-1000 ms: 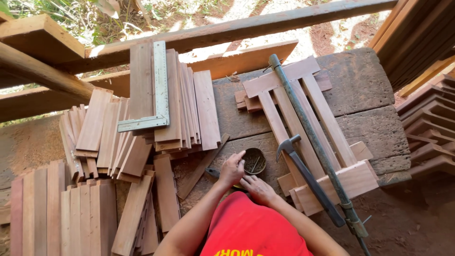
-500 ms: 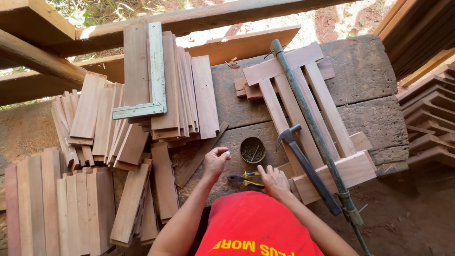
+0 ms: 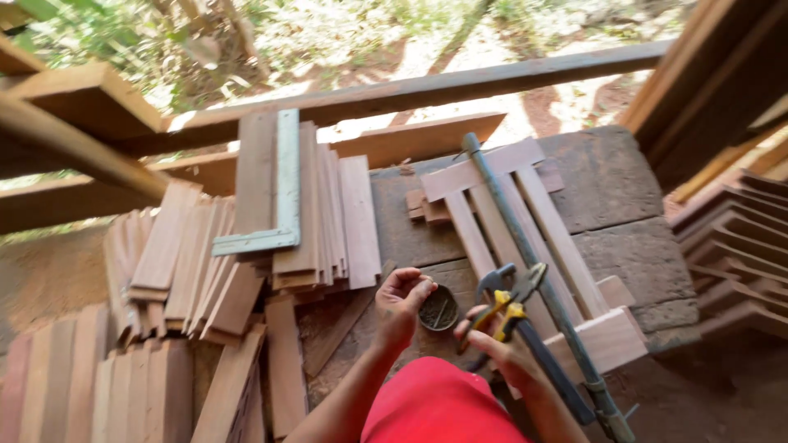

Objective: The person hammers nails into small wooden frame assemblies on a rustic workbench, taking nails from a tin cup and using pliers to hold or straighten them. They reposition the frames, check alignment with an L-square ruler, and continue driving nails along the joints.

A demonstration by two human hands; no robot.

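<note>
Beside the small round tin (image 3: 438, 308), right hand (image 3: 499, 349) grips yellow-handled pliers (image 3: 507, 310); left hand (image 3: 402, 297) pinches closed, slatted frame (image 3: 525, 238) lying unfinished.

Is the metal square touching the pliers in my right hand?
Apart. The head view shows the metal square lying on the stacked boards, far from the pliers held by the right hand.

Yellow-handled pliers (image 3: 510, 308) held up tilted, jaws open, just right of small round tin (image 3: 438, 308) on bench.
</note>
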